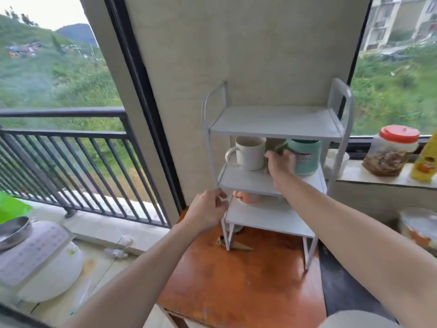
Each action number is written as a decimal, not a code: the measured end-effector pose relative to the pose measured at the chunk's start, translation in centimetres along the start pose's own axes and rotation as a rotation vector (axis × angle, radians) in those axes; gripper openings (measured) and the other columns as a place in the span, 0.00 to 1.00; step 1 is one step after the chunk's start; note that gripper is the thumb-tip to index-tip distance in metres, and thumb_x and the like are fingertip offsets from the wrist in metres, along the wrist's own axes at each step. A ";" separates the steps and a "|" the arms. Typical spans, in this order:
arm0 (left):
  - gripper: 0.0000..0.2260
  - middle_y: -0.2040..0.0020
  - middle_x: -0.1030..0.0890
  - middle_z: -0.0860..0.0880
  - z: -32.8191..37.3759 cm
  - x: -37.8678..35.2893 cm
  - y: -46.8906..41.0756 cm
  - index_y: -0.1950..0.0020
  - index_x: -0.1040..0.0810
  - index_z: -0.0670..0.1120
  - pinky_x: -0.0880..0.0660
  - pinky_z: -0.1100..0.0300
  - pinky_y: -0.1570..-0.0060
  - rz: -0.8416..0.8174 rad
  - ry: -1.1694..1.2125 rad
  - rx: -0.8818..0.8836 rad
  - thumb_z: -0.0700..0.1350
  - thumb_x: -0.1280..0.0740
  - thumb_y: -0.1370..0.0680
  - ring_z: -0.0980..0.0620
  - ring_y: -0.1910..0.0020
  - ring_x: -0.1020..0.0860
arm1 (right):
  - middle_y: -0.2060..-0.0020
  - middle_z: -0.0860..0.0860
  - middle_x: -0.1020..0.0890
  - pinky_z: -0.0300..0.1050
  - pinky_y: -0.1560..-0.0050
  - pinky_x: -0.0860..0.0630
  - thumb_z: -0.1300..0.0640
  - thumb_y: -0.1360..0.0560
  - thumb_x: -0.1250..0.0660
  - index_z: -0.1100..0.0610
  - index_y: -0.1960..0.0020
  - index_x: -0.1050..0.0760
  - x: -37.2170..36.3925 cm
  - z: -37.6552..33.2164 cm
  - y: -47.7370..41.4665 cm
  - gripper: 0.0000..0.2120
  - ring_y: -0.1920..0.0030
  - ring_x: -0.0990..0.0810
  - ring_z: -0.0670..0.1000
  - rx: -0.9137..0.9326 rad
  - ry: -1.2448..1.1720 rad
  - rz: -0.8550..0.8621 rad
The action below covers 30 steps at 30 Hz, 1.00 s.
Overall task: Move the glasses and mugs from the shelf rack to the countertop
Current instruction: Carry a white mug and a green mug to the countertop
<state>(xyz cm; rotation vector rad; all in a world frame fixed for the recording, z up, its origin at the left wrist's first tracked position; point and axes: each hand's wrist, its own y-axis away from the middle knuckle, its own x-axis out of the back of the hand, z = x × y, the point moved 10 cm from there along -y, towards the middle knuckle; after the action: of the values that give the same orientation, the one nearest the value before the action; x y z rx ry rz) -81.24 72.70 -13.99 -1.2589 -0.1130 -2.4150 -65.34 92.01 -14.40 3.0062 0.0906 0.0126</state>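
Head view: shelf rack [274,119] stands on orange table [248,280] by window [47,67].

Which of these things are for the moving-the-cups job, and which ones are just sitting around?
For the job: shelf rack, white mug, green mug held by the right hand, pink mug on the shelf below, left hand by the rack's front post.

Just lying about: red-lidded jar, yellow bottle, rice cooker, metal bowl.

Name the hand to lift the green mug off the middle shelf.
Right. The right hand reaches the middle shelf, fingers curled at the green mug's handle; the left hand sits lower, by the rack's front post.
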 end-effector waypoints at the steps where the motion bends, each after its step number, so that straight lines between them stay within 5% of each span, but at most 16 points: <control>1: 0.11 0.62 0.24 0.57 0.2 0.2 -0.7 0.43 0.21 0.47 0.31 0.64 0.63 0.013 0.017 -0.014 0.47 0.36 0.23 0.56 0.62 0.25 | 0.45 0.62 0.18 0.54 0.49 0.24 0.57 0.30 0.32 0.62 0.37 0.26 -0.4 0.1 -0.4 0.22 0.53 0.22 0.57 -0.007 -0.038 0.015; 5: 0.14 0.43 0.22 0.47 1.9 0.5 -3.4 0.37 0.25 0.46 0.28 0.58 0.48 0.042 0.020 -0.108 0.45 0.37 0.22 0.48 0.46 0.23 | 0.45 0.56 0.18 0.56 0.41 0.23 0.57 0.31 0.31 0.59 0.39 0.24 -0.6 0.0 -1.2 0.21 0.46 0.20 0.60 0.015 -0.132 0.101; 10: 0.22 0.29 0.34 0.44 4.7 0.5 -5.7 0.28 0.35 0.44 0.31 0.57 0.40 0.145 0.076 -0.207 0.39 0.38 0.22 0.43 0.34 0.30 | 0.65 0.50 0.20 0.47 0.60 0.28 0.60 0.30 0.32 0.55 0.57 0.23 0.9 -0.1 -0.3 0.02 0.63 0.25 0.52 0.092 -0.140 0.141; 14: 0.28 0.22 0.45 0.43 5.9 0.4 -8.3 0.24 0.44 0.44 0.42 0.49 0.28 0.196 0.156 -0.147 0.39 0.39 0.22 0.41 0.24 0.44 | 0.71 0.50 0.27 0.41 0.73 0.33 0.62 0.27 0.34 0.56 0.62 0.26 3.3 -0.1 0.9 0.06 0.72 0.30 0.48 0.108 -0.093 0.095; 18: 0.19 0.34 0.29 0.44 5.1 0.2 -11.8 0.32 0.34 0.45 0.30 0.45 0.39 0.153 0.307 0.060 0.44 0.40 0.23 0.41 0.36 0.29 | 0.64 0.54 0.23 0.43 0.73 0.29 0.57 0.24 0.35 0.57 0.57 0.26 5.8 0.1 1.9 0.04 0.69 0.25 0.50 0.081 -0.048 0.075; 21: 0.10 0.46 0.22 0.43 3.2 -0.2 -13.0 0.45 0.28 0.46 0.25 0.52 0.55 0.144 0.440 0.226 0.46 0.40 0.24 0.44 0.53 0.23 | 0.65 0.53 0.25 0.42 0.75 0.28 0.53 0.22 0.36 0.57 0.58 0.28 7.0 0.4 2.3 0.09 0.72 0.25 0.49 0.112 -0.032 0.079; 25: 0.08 0.58 0.24 0.42 1.5 -2.1 -12.3 0.53 0.28 0.43 0.19 0.51 0.61 0.083 0.668 0.297 0.47 0.37 0.23 0.44 0.58 0.22 | 0.68 0.53 0.26 0.46 0.72 0.28 0.46 0.21 0.37 0.56 0.61 0.30 7.2 1.1 2.4 0.16 0.73 0.26 0.50 0.143 0.032 0.051; 30: 0.12 0.70 0.29 0.47 1.8 -2.8 -9.3 0.59 0.26 0.43 0.25 0.60 0.72 0.095 0.834 0.230 0.47 0.40 0.19 0.51 0.72 0.29 | 0.73 0.49 0.28 0.46 0.72 0.30 0.42 0.21 0.41 0.54 0.66 0.30 6.4 1.4 3.3 0.20 0.75 0.28 0.49 0.193 0.043 0.020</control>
<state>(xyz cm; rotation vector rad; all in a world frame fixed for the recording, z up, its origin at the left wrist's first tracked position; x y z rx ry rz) -82.12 82.50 -14.09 -0.1027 -0.0774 -2.5416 -58.73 88.91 -15.32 3.2003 0.0703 0.0752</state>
